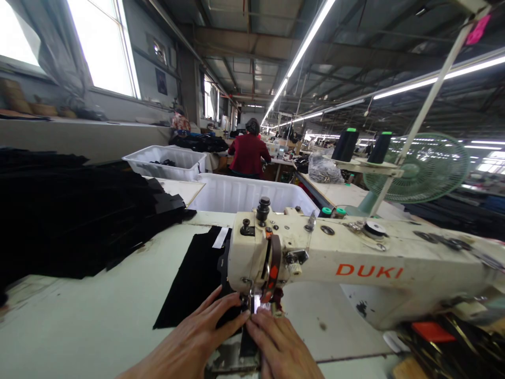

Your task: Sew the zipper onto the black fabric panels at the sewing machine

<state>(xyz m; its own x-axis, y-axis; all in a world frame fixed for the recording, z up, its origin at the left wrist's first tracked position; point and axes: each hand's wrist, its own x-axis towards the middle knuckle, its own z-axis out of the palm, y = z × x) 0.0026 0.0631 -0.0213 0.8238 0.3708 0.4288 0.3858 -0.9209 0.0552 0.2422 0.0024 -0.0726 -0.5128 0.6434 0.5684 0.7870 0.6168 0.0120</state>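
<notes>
A black fabric piece point(185, 284) lies flat on the sewing table and runs under the head of a white sewing machine point(315, 258). Near its far edge is a white label point(220, 238). My left hand point(201, 326) rests on the fabric left of the needle area, its fingers stretched and apart. Just right of the needle, my right hand point(280, 342) has its fingers close together on a narrow black strip point(249, 342) that extends toward me; its thumb is hidden. A small light shines by the presser foot, which the hands partly hide.
A large pile of black fabric pieces point(79, 210) covers the table's left. White plastic bins point(252, 193) stand behind the machine. Thread cones point(345, 145) and a green fan point(418, 168) are at right. A person in a dark red top point(249, 152) sits farther ahead.
</notes>
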